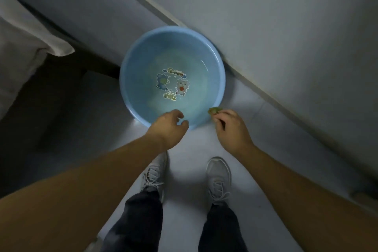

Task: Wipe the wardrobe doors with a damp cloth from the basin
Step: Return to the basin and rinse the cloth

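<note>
A round blue basin stands on the floor, with cartoon stickers on its bottom and a little water in it. My left hand hovers over its near rim, fingers loosely curled and holding nothing. My right hand is just right of the near rim and grips a small bunched greenish cloth, of which only a bit sticks out past the fingers. The pale wardrobe door rises along the right side, right behind the basin.
A bed with a pale sheet fills the left, its dark base beside the basin. My two feet in grey shoes stand on the light floor just behind the basin. The passage between bed and wardrobe is narrow.
</note>
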Action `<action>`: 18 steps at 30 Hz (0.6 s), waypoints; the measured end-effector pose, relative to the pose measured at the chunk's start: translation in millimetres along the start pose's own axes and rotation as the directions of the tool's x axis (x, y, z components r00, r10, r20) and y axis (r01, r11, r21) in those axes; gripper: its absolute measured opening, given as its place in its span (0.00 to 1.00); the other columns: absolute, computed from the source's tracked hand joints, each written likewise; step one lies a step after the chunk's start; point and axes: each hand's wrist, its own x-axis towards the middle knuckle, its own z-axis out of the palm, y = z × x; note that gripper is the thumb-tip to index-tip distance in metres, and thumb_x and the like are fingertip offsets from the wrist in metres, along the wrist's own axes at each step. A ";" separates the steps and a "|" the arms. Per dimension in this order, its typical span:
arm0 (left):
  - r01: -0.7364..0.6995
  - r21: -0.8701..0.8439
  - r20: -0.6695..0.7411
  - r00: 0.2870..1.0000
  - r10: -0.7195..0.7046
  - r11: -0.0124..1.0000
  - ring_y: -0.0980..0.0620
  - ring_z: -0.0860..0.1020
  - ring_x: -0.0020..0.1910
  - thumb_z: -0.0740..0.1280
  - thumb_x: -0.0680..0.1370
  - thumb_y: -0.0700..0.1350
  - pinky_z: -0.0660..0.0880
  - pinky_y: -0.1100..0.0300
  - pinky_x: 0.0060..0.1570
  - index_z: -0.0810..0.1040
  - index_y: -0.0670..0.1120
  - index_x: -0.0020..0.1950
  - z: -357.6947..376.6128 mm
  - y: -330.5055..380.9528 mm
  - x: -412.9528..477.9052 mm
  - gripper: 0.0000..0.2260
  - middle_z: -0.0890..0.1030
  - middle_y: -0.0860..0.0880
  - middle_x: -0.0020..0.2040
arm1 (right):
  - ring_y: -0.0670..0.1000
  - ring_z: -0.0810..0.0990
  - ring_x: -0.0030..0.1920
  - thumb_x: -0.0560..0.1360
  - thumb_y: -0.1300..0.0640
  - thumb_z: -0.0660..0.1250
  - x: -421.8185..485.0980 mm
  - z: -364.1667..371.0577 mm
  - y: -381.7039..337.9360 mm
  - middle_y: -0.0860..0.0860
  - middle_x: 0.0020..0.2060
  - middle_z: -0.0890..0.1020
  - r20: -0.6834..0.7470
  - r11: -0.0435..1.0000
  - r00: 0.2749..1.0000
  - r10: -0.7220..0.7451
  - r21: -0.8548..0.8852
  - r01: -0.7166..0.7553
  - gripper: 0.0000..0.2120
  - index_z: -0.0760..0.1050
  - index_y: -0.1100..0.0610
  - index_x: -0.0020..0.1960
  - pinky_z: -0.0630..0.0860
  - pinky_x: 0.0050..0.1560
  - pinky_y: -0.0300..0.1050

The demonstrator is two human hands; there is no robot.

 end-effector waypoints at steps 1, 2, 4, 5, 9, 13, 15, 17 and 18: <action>-0.003 -0.040 0.028 1.000 0.004 0.999 0.46 0.79 0.56 0.63 0.82 0.53 0.75 0.56 0.58 0.75 0.48 0.68 3.0 -1.9 17.3 0.16 0.80 0.48 0.63 | 0.56 0.80 0.59 0.80 0.64 0.65 8.2 7.8 0.6 0.56 0.58 0.81 -0.031 0.999 0.999 0.017 0.039 -0.015 0.12 0.83 0.61 0.60 0.68 0.62 0.35; -0.008 -0.076 0.041 0.999 0.011 0.997 0.47 0.80 0.53 0.63 0.82 0.51 0.76 0.56 0.56 0.75 0.48 0.68 4.6 -2.8 31.8 0.16 0.81 0.49 0.61 | 0.55 0.80 0.59 0.80 0.64 0.65 16.0 14.7 0.9 0.55 0.58 0.82 -0.071 0.997 0.997 0.024 0.080 -0.018 0.12 0.83 0.61 0.59 0.69 0.63 0.35; -0.041 -0.128 0.061 0.997 0.049 0.991 0.47 0.79 0.55 0.65 0.82 0.49 0.76 0.56 0.57 0.73 0.49 0.71 9.0 -5.5 56.1 0.17 0.79 0.49 0.64 | 0.52 0.82 0.57 0.79 0.64 0.67 29.1 25.8 0.3 0.53 0.56 0.83 -0.136 0.983 0.988 0.070 0.177 -0.045 0.09 0.84 0.59 0.55 0.72 0.61 0.34; -0.081 -0.146 0.072 0.993 0.092 0.986 0.47 0.79 0.59 0.65 0.82 0.49 0.76 0.57 0.60 0.71 0.49 0.73 11.5 -6.2 67.0 0.19 0.77 0.48 0.68 | 0.51 0.82 0.55 0.78 0.62 0.68 33.8 29.4 0.0 0.52 0.55 0.83 -0.158 0.972 0.982 0.106 0.223 -0.069 0.07 0.84 0.57 0.53 0.73 0.58 0.33; -0.172 -0.309 0.160 0.960 0.230 0.935 0.49 0.77 0.64 0.67 0.83 0.44 0.74 0.68 0.55 0.65 0.52 0.79 15.2 -0.2 97.4 0.26 0.72 0.47 0.74 | 0.47 0.81 0.51 0.78 0.58 0.70 42.0 42.6 3.0 0.50 0.53 0.83 -0.186 0.932 0.962 0.199 0.340 -0.127 0.06 0.84 0.53 0.54 0.77 0.55 0.35; -0.208 -0.301 0.143 0.955 0.259 0.931 0.51 0.71 0.72 0.68 0.82 0.47 0.70 0.61 0.66 0.64 0.53 0.80 23.8 7.0 130.0 0.27 0.69 0.50 0.76 | 0.47 0.80 0.54 0.78 0.61 0.70 54.8 54.9 16.0 0.46 0.53 0.81 -0.218 0.948 0.968 0.128 0.313 -0.055 0.07 0.83 0.54 0.55 0.77 0.60 0.40; -0.133 -0.397 0.165 0.963 0.213 0.908 0.50 0.72 0.71 0.67 0.83 0.48 0.68 0.59 0.69 0.67 0.51 0.79 30.3 12.1 143.4 0.24 0.73 0.48 0.73 | 0.50 0.80 0.55 0.77 0.61 0.71 62.4 57.7 26.6 0.49 0.54 0.82 -0.261 0.976 0.965 0.021 0.212 0.036 0.07 0.84 0.57 0.54 0.78 0.60 0.44; -0.117 -0.424 0.181 0.961 0.210 0.898 0.51 0.73 0.68 0.63 0.84 0.51 0.66 0.61 0.65 0.72 0.49 0.75 35.8 19.9 150.7 0.19 0.76 0.48 0.69 | 0.52 0.79 0.56 0.77 0.60 0.72 66.6 55.6 37.5 0.51 0.55 0.83 -0.268 0.989 0.962 -0.062 0.110 0.094 0.06 0.84 0.57 0.53 0.77 0.59 0.46; -0.128 -0.427 0.180 0.958 0.223 0.895 0.51 0.74 0.67 0.62 0.85 0.51 0.65 0.61 0.64 0.74 0.48 0.73 39.4 22.7 153.7 0.18 0.77 0.48 0.68 | 0.52 0.79 0.56 0.77 0.59 0.72 68.3 53.9 43.2 0.52 0.55 0.83 -0.262 0.991 0.960 -0.101 0.059 0.120 0.06 0.84 0.57 0.53 0.77 0.58 0.46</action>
